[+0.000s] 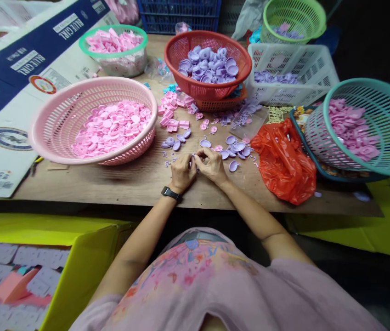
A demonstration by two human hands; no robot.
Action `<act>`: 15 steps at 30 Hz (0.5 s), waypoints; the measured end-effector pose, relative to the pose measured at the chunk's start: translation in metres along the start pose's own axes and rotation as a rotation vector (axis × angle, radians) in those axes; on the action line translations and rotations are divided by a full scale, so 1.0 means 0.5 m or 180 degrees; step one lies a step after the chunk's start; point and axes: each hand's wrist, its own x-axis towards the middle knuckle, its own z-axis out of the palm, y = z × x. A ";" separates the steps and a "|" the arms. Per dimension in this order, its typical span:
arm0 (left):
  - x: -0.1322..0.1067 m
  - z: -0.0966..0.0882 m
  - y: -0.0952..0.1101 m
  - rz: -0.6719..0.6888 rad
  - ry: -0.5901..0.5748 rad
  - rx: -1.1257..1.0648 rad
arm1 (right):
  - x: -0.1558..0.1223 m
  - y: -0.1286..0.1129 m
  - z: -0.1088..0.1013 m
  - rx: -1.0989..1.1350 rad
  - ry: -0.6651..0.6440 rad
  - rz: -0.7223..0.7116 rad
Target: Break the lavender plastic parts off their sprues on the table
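Note:
My left hand [183, 173], with a dark band on its wrist, and my right hand [211, 164] meet near the front of the wooden table. Their fingertips pinch close together around a tiny purple piece, mostly hidden by the fingers. Just beyond my right hand lies a loose group of purple oval plastic pieces [238, 147]. A smaller cluster of purple pieces [177, 141] sits beyond my left hand, with tiny purple bits [167, 163] beside it. Small pink oval pieces [213, 129] are scattered farther back.
A pink basket [93, 85] of pink parts stands left. Behind are a red basket [208, 87] of purple parts and a white crate [291, 94]. A red plastic bag [284, 161] and a tilted teal basket [325, 124] lie right. The table's front edge [201, 202] runs below my wrists.

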 end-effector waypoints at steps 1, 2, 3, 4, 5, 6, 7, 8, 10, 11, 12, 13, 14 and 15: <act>0.001 0.000 0.003 -0.0086 0.0008 -0.0041 | 0.003 -0.001 -0.002 -0.0045 -0.0008 -0.0008; 0.003 -0.001 0.006 -0.0170 0.0017 -0.0104 | 0.005 -0.002 -0.004 -0.0094 -0.0034 -0.0014; 0.004 -0.002 0.008 -0.0241 0.0015 -0.0189 | 0.008 -0.003 -0.007 -0.0138 -0.0075 -0.0021; 0.006 -0.003 0.010 -0.0298 -0.0003 -0.0286 | 0.010 -0.002 -0.011 -0.0172 -0.0123 -0.0029; 0.007 -0.005 0.011 -0.0335 -0.0032 -0.0382 | 0.011 -0.001 -0.016 -0.0206 -0.0155 -0.0030; 0.009 -0.006 0.011 -0.0355 -0.0066 -0.0461 | 0.013 0.001 -0.023 -0.0245 -0.0144 -0.0017; 0.010 -0.008 0.010 -0.0372 -0.0086 -0.0510 | 0.015 0.005 -0.031 -0.0292 -0.0080 0.0008; 0.011 -0.009 0.009 -0.0398 -0.0082 -0.0528 | 0.018 0.011 -0.042 -0.0347 0.0037 0.0039; 0.014 -0.012 0.005 -0.0518 0.0013 -0.0489 | 0.024 0.032 -0.068 -0.0520 0.0374 0.0115; 0.016 -0.012 0.002 -0.0606 0.0085 -0.0458 | 0.028 0.046 -0.083 -0.0641 0.0550 0.0144; 0.017 -0.013 -0.001 -0.0706 0.0151 -0.0438 | 0.031 0.063 -0.097 -0.0807 0.0704 0.0179; 0.019 -0.013 -0.005 -0.0807 0.0209 -0.0438 | 0.033 0.081 -0.110 -0.1006 0.0840 0.0218; 0.020 -0.013 -0.009 -0.0900 0.0250 -0.0458 | 0.035 0.100 -0.122 -0.1183 0.0934 0.0269; 0.022 -0.014 -0.015 -0.0978 0.0263 -0.0495 | 0.035 0.118 -0.132 -0.1319 0.0996 0.0346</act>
